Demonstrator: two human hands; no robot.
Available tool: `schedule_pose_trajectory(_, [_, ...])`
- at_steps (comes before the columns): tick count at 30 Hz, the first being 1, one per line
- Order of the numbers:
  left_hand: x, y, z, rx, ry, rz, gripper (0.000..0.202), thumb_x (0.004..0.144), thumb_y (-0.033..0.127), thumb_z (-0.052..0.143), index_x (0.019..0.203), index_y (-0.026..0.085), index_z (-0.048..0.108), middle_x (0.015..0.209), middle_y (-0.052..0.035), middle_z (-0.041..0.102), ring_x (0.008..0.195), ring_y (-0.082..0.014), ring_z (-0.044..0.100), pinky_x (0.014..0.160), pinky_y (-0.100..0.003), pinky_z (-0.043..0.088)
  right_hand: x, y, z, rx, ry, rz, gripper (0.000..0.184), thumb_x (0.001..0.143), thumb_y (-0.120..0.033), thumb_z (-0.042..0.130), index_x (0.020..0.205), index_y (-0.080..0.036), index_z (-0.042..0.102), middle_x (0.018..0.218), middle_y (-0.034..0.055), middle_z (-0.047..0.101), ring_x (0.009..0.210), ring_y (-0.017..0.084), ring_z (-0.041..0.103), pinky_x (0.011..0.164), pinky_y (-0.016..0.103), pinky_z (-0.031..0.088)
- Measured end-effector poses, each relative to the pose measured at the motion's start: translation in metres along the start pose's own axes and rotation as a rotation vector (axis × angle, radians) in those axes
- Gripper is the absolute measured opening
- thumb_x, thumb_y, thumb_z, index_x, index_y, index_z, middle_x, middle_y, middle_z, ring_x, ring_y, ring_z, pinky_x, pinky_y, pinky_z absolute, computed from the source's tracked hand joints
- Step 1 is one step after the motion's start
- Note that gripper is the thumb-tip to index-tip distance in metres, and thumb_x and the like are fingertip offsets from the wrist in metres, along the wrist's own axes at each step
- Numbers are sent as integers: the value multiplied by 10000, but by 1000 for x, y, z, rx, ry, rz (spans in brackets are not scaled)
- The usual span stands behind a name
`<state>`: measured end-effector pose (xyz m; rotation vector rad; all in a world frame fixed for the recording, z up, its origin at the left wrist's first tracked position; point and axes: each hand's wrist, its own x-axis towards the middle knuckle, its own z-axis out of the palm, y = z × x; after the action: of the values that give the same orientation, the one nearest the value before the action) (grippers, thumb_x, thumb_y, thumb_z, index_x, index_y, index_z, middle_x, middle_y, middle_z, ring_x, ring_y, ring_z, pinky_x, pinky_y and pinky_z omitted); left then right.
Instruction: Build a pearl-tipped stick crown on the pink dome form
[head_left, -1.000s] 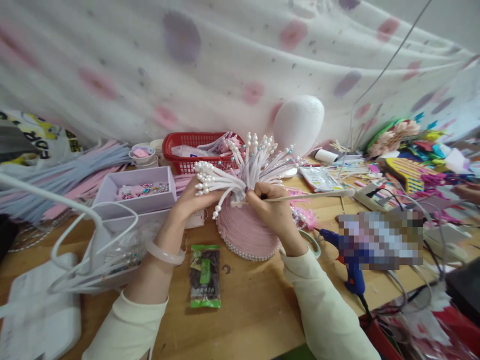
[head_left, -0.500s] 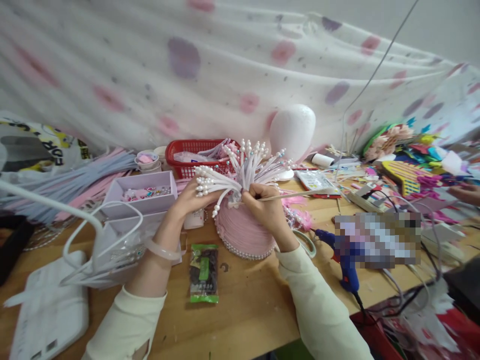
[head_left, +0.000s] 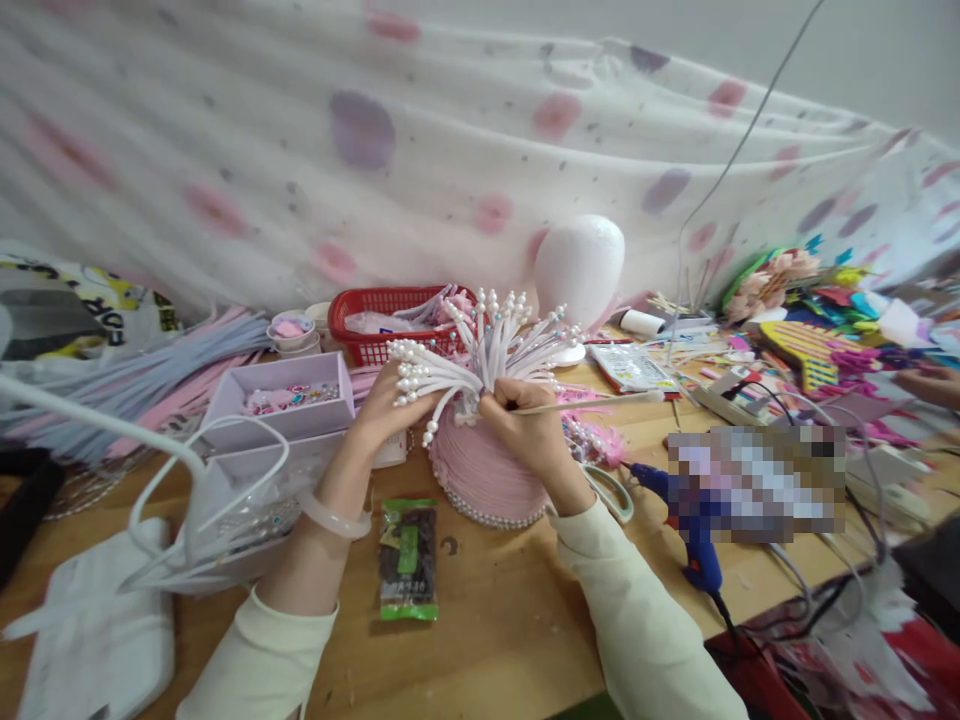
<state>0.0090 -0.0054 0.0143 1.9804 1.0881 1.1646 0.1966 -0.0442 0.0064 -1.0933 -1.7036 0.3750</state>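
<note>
On the wooden table [head_left: 465,650], a green-ended packet [head_left: 409,560] lay near the front edge, between the person's two pale-sleeved forearms. Toward the left front corner sat a white box [head_left: 105,620], with pale cords just beyond it. Over on the right, a blue glue gun [head_left: 697,540] lay close to the front edge.

Farther in, about midway between the front and back edges, I saw a round pink pad [head_left: 480,470] rimmed with small pearls. Above it fanned a bunch of white stems [head_left: 501,345], tipped with pearls. The right hand [head_left: 532,425] was clenched, thumb and forefinger grasping a thin stick [head_left: 600,405] beside the foot of the bunch; the stick pointed toward the right edge. The left hand [head_left: 386,410] was at the bunch's left side, stems crossing in front of its fingers, so I couldn't tell how tightly they were closed.

Left of that hand stood a lilac tray [head_left: 330,418] of beads. Toward the back edge were a red basket [head_left: 371,350] and a white foam head [head_left: 581,265], with a spotted curtain [head_left: 450,120] hanging behind.
</note>
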Motion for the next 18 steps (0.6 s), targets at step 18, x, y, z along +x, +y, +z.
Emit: schedule_pose_trajectory(18, [-2, -6, -4, -77, -40, 59, 216, 706, 368, 702, 856, 226, 766, 1031, -58, 790, 1031, -277, 704, 1043, -451, 517, 2, -4, -3, 96, 43, 44, 379, 801, -300, 550, 521, -228, 306, 499, -71, 294, 512, 84, 278, 508, 250, 226])
